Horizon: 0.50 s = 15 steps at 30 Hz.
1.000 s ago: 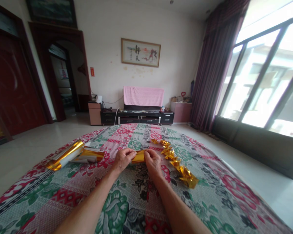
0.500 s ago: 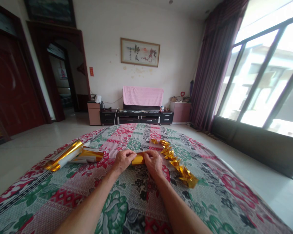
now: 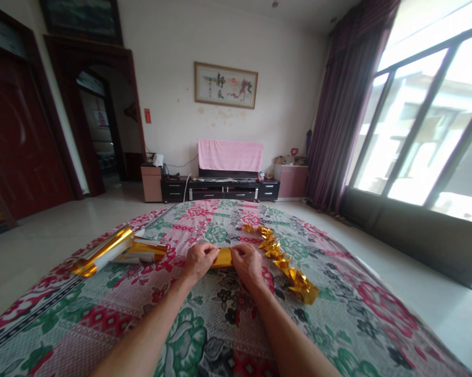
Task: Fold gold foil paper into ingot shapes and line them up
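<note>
Between my two hands lies a small piece of gold foil paper [image 3: 223,257], held level just over the patterned cloth. My left hand [image 3: 200,260] pinches its left end, thumb against fingers. At its right end my right hand [image 3: 247,262] grips it in the same way; the fingertips partly cover both ends. Right of my right hand runs a row of folded gold foil pieces [image 3: 282,262], pointed and overlapping, slanting towards me. Loosely rolled gold and white foil sheets [image 3: 108,250] rest to the left of my left hand.
A floral cloth [image 3: 141,319] covers the rounded surface beneath my hands. Beyond its far edge stands a black low cabinet [image 3: 223,192] with a pink cloth [image 3: 230,154] draped over something on it. A purple curtain [image 3: 333,115] and large windows are at the right, dark red doors at the left.
The gold foil piece between my hands shows a slightly wider, flatter face now. My fingers have shifted a little at its ends; the other foil pieces stay put.
</note>
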Each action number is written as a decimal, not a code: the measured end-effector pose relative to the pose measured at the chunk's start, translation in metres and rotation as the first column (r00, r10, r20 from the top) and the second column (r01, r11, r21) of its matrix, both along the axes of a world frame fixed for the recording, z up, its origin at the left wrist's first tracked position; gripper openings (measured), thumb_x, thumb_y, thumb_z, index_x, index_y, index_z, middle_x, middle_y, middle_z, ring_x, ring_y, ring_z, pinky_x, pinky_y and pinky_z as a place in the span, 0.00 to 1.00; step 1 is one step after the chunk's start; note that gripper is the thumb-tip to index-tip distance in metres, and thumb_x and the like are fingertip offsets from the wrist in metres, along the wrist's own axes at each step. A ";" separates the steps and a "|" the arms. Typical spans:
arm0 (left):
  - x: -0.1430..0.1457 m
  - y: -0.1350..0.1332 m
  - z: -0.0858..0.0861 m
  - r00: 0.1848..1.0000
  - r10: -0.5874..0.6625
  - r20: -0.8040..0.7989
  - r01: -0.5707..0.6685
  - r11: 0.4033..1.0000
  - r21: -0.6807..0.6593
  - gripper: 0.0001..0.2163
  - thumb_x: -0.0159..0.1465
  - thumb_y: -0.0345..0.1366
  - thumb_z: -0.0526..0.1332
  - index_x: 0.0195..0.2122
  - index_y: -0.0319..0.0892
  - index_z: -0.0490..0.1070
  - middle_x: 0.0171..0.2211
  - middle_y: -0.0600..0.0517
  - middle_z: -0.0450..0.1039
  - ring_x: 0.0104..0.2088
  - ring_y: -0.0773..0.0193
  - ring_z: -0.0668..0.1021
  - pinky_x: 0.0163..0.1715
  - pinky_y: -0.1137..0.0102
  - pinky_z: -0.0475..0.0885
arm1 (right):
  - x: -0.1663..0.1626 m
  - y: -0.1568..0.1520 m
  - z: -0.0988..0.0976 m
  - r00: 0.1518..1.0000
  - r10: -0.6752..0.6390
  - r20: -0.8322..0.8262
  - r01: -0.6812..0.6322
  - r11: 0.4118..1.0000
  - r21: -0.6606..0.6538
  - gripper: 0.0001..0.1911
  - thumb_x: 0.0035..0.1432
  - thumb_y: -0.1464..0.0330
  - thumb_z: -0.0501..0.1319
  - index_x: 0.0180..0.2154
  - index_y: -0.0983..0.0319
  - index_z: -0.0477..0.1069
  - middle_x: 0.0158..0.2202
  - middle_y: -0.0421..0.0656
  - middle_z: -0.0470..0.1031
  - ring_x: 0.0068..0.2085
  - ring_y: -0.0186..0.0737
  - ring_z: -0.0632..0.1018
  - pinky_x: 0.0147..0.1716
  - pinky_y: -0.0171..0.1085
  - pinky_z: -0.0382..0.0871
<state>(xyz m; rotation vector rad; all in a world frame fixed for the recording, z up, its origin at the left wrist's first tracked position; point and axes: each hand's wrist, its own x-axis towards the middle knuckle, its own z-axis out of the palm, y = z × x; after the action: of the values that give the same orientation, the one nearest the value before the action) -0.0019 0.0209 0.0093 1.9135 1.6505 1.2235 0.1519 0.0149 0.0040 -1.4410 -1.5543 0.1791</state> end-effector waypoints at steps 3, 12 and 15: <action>0.002 0.002 -0.004 0.995 0.040 -0.094 -0.034 0.997 0.065 0.07 0.52 0.35 0.57 0.22 0.41 0.73 0.26 0.53 0.72 0.28 0.68 0.73 0.31 0.74 0.64 | -0.001 0.001 -0.001 0.997 -0.014 0.078 0.016 1.000 -0.021 0.11 0.48 0.70 0.54 0.27 0.61 0.76 0.28 0.42 0.75 0.31 0.35 0.73 0.33 0.30 0.61; 0.007 0.008 -0.013 0.934 0.105 -0.341 -0.058 0.988 0.146 0.07 0.51 0.29 0.57 0.19 0.41 0.71 0.29 0.50 0.70 0.31 0.66 0.72 0.34 0.73 0.64 | -0.004 0.001 -0.003 0.974 -0.018 0.226 0.038 0.996 -0.085 0.10 0.49 0.71 0.55 0.25 0.62 0.76 0.31 0.44 0.73 0.34 0.36 0.72 0.34 0.30 0.60; 0.009 0.005 -0.012 0.917 0.109 -0.384 -0.054 0.987 0.152 0.07 0.52 0.29 0.56 0.20 0.40 0.70 0.29 0.49 0.70 0.32 0.65 0.72 0.34 0.72 0.64 | -0.005 0.001 -0.003 0.963 -0.009 0.269 0.036 0.995 -0.093 0.11 0.50 0.72 0.55 0.26 0.62 0.76 0.31 0.45 0.73 0.35 0.36 0.71 0.35 0.30 0.61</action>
<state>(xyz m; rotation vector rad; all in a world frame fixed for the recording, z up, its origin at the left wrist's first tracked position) 0.0072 0.0263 -0.0025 2.3181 1.8986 1.0578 0.1472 0.0156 0.0006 -1.6109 -1.7668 0.0470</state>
